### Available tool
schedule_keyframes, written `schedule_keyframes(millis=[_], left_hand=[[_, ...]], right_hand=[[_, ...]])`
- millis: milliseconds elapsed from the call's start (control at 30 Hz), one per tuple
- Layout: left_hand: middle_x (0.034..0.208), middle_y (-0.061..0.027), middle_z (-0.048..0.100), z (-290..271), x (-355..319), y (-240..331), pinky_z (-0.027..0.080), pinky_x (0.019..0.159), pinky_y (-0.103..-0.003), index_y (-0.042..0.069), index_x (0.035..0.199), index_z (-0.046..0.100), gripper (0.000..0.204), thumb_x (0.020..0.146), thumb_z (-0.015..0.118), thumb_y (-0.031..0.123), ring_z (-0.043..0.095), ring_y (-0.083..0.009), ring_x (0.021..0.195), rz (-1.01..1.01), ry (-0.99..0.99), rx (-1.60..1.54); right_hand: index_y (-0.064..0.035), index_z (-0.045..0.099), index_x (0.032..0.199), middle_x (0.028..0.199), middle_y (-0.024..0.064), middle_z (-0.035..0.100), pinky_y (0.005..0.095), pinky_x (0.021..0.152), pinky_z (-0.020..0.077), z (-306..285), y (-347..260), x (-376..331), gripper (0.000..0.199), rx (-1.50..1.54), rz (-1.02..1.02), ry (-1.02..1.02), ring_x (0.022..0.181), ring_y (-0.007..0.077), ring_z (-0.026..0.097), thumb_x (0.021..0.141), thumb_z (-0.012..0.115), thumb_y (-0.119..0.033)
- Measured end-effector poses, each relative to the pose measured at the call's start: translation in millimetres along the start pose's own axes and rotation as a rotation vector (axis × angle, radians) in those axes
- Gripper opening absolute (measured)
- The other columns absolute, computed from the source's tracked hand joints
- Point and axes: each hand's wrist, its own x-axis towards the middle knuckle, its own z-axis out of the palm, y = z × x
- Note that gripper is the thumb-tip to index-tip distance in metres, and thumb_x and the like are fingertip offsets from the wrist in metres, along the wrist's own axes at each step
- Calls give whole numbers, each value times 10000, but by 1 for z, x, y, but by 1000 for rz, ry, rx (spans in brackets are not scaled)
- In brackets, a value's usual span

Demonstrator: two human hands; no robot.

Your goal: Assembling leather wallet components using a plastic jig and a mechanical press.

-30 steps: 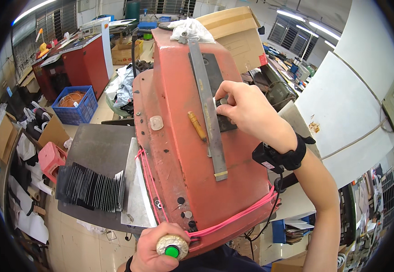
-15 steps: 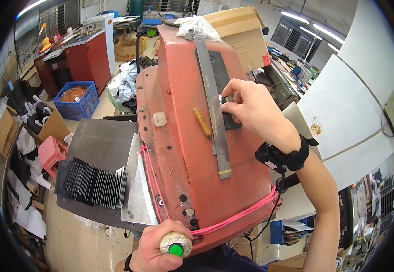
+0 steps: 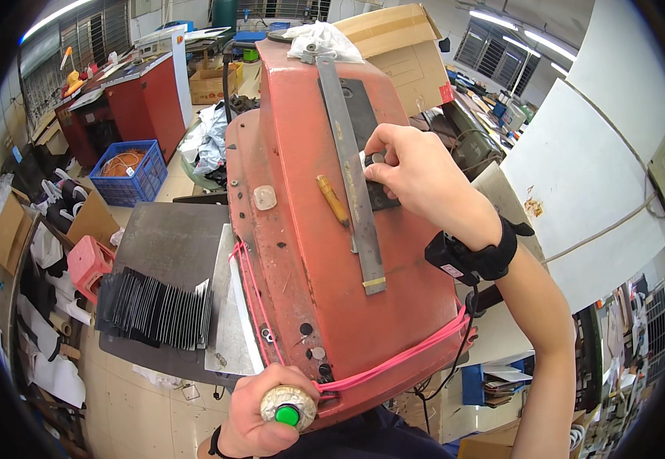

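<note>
Right hand unmoved, gripping knob

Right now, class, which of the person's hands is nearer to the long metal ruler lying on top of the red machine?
Right. The right hand rests beside the metal ruler, about touching its edge, while the left hand grips the green-tipped knob below the red machine.

Red machine housing: painted metal, matt, scuffed and chipped, grimy in patches. Steel strip on its top: bare grey metal, dull, scratched. Small handle beside the strip: yellowish, wood-like. Pink cord around the housing: smooth, plastic-looking. Knob under left hand: worn pale cap, glossy green plastic button. Stack of dark plates: thin sheet metal, slight sheen. Cardboard box: matt brown.
</note>
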Motion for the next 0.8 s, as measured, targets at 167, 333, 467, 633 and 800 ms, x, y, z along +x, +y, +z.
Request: schedule_keyframes(millis=[167,333,467,633,800], left_hand=[[837,-72,623,-1,2,2,466,663,-276,-11,985,635,752,890,596,734,589,-145,721,-27,25,14],[795,-84,608,3,8,-6,466,664,-303,-15,970,627,789,866,606,766,579,-173,698,-10,-6,-36],[747,-94,593,8,-2,6,437,634,-310,-7,923,608,809,834,624,797,555,-184,670,-12,95,-32],[708,-101,583,9,11,6,418,603,-309,-4,886,603,743,901,594,739,533,-178,634,-68,87,-8],[732,-88,624,1,2,-11,476,599,-301,-45,956,621,657,989,545,607,588,-174,646,118,-1,-78]], right_hand=[[-29,588,1340,889,131,730,319,744,555,-28,-30,-49,476,0,9,-29,786,183,706,895,731,-120],[0,764,906,742,75,724,268,799,555,-96,-72,-201,129,74,98,-263,823,170,736,856,690,-94],[27,663,1119,1027,103,694,294,831,522,-103,8,-257,233,96,414,286,924,169,655,1005,506,-103],[13,506,1344,1153,145,621,374,987,439,-40,114,-227,512,850,263,536,1094,232,568,1094,388,-417],[-33,516,1163,875,100,550,362,819,444,-5,126,-219,460,1169,75,434,822,215,539,1074,405,-471]])
